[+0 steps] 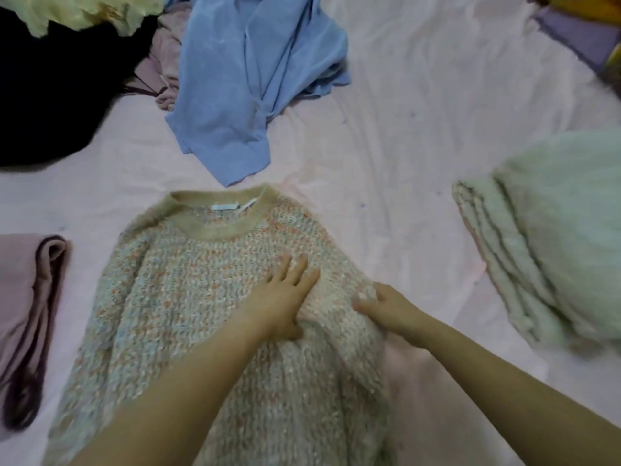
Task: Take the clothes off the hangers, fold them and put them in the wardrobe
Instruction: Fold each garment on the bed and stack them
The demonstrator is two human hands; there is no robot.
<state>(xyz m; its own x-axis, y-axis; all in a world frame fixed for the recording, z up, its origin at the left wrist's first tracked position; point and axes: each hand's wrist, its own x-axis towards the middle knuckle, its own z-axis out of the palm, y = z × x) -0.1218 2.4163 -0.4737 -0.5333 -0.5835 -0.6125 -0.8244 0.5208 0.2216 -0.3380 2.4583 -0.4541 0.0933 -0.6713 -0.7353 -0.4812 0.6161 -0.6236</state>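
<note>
A bed (pixel 420 136) under a wrinkled pale pink sheet carries everything. At the middle of its near edge a knit sweater (pixel 188 297) lies flat, neck toward the far side. At the left edge sits a folded mauve garment (pixel 23 297). Toward the right edge rests a folded pale green fleece (pixel 554 237). Beyond the sweater, toward the far edge, a blue garment (pixel 248 85) lies crumpled. In the far left corner a black garment (pixel 50 89) is heaped, with a pale yellow one (pixel 67 11) on it. A pink garment (pixel 164 62) lies between the black and blue ones.
</note>
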